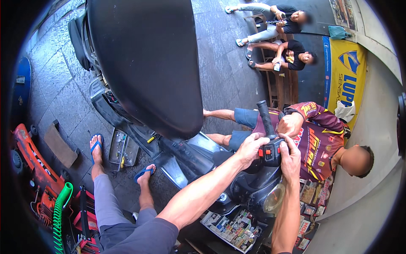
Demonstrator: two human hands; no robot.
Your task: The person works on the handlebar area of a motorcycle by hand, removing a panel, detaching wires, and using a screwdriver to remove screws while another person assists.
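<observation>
A black handlebar switch housing (269, 154) with red buttons sits at the inner end of a black rubber handlebar grip (266, 119). On its left side my left hand (253, 149) is closed, the thumb lying along the edge by the grip. My right hand (290, 157) pinches the opposite side, fingertips at the upper corner. Beyond it, a co-worker's closed hand (290, 124) is close to the grip; whether it touches is unclear. The scooter's dark front cover (249, 186) and round gauge (275, 198) lie below my hands. Whatever is beneath my fingers is hidden.
A large black scooter seat (148, 63) fills the upper middle. On the floor are a metal tool tray (123, 148), a curved board (61, 144) and a red compressor (38, 165) near a green coiled hose (61, 216). Two people sit on a wooden bench (287, 84).
</observation>
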